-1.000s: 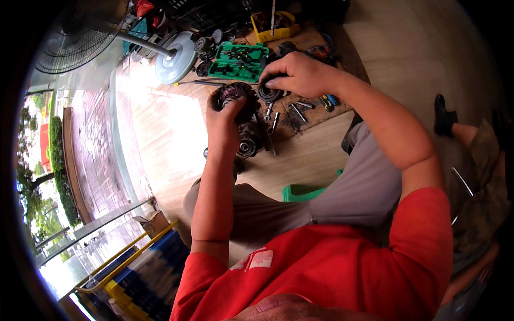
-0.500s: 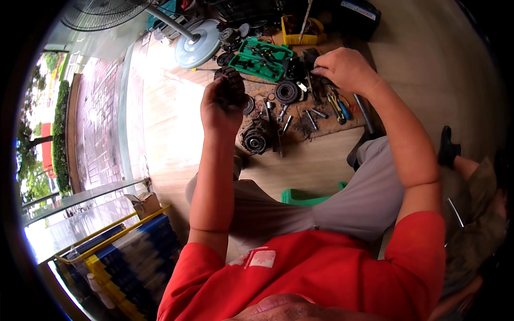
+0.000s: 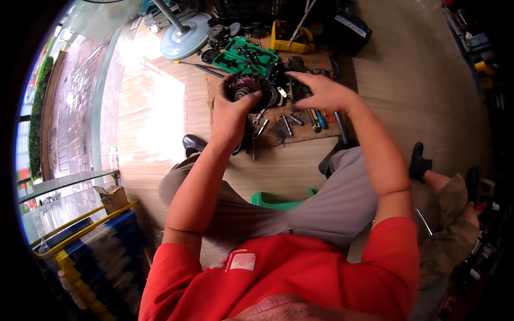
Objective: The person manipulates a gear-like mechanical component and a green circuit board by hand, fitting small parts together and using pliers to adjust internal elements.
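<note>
My left hand (image 3: pixel 231 115) is wrapped round a dark, round alternator part (image 3: pixel 245 85), its thumb across the near edge. Reddish-brown windings and a central shaft show inside it. To the right, my right hand (image 3: pixel 326 92) is held over the board with fingers and thumb apart and nothing between them. Under both hands is a stained brown board (image 3: pixel 276 138) with tools on it. A blue-handled tool (image 3: pixel 321 119) and a yellow-and-black tool (image 3: pixel 314 122) lie below my right hand, beside several short metal sockets or rods (image 3: pixel 288 125). A wrench (image 3: pixel 259 116) lies nearer my left hand.
Beyond my hands sits an open green tool case (image 3: pixel 254 51). Behind it are a yellow bin (image 3: pixel 278 44) and a black box (image 3: pixel 350 32). A fan base (image 3: pixel 186 36) stands far left. Stacked blue and yellow crates (image 3: pixel 107 246) are near left; another person sits at right.
My left hand has moved inward with the alternator part, turning its wound inside into view. My right hand has opened out and come slightly nearer. The whole view has shifted.
</note>
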Demonstrator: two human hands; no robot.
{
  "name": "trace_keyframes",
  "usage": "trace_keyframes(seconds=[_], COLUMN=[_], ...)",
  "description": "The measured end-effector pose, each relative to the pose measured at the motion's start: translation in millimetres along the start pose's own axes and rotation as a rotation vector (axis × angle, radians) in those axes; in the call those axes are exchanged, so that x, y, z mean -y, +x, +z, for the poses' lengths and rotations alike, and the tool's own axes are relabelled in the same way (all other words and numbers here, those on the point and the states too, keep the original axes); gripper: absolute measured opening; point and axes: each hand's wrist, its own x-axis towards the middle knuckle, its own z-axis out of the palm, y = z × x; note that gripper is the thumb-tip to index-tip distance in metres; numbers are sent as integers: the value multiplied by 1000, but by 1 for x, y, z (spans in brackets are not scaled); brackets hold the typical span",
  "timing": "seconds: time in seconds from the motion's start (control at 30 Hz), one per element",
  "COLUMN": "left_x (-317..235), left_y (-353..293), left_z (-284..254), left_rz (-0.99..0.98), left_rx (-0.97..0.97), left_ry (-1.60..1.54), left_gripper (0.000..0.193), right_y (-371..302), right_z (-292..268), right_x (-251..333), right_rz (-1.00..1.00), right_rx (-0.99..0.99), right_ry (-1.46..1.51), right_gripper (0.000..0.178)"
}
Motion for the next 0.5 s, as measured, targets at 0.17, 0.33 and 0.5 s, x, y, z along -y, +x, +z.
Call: trace_keyframes(seconds=[0.17,0.33,0.5], left_x=[6,5,5], left_y=[-5,-7,-5], left_z=[11,12,9], left_rz=[10,54,20], left_rx=[48,115,82], left_ry=[174,271,328], left_gripper=[80,81,79], right_y=[16,24,20], right_z=[30,32,24], right_x=[26,11,10], right_rz=[-133,-111,-80], right_rx=[-109,-69,-124], right_ry=[360,581,517], right_gripper=[65,33,24])
